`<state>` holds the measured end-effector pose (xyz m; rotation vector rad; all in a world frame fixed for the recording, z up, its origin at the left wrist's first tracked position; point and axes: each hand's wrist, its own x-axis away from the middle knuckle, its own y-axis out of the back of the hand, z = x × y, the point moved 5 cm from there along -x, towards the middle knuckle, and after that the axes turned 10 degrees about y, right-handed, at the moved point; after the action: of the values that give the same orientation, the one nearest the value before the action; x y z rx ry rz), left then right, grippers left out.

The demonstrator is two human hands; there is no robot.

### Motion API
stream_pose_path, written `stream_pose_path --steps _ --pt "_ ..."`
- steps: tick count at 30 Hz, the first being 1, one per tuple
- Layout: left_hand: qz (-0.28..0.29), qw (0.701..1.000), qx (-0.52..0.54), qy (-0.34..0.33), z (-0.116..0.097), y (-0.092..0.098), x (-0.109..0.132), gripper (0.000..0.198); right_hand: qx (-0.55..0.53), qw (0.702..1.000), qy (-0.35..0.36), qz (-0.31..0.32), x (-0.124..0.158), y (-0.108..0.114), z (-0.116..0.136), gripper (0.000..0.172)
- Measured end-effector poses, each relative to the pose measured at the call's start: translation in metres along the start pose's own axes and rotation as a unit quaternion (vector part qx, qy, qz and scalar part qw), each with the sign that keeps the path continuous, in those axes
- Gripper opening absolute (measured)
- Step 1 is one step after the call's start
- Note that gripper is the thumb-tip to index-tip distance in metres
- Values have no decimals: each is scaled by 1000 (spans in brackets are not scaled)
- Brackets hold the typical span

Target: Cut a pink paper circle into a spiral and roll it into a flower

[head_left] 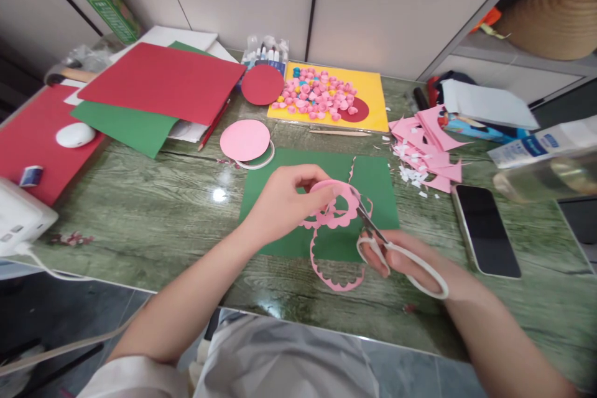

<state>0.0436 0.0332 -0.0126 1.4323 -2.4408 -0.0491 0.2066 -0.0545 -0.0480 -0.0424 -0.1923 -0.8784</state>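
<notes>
My left hand pinches a pink paper ring with a scalloped edge above a green sheet. A long scalloped pink strip curls down from it toward the table's front edge. My right hand grips white-handled scissors, fingers through the loops. The blades reach up and left into the pink paper at its right side.
A pink paper disc lies on a tape roll behind the green sheet. A yellow sheet holds several small pink pieces. Pink scraps and a phone lie to the right. Red and green sheets and a white mouse sit left.
</notes>
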Motion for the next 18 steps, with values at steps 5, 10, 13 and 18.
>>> stream_pose_path --steps 5,10,13,18 --pt "9 1000 5 -5 1 -3 1 22 -17 1000 22 -3 -3 -4 3 53" --pt "17 1000 17 4 0 -4 1 21 -20 999 26 -3 -3 -3 3 52" --pt "17 1000 17 4 -2 -2 1 18 -15 1000 16 -2 -2 -2 3 53" --pt "19 1000 -10 8 -2 -1 2 18 -8 1000 -8 -1 1 -2 0 52"
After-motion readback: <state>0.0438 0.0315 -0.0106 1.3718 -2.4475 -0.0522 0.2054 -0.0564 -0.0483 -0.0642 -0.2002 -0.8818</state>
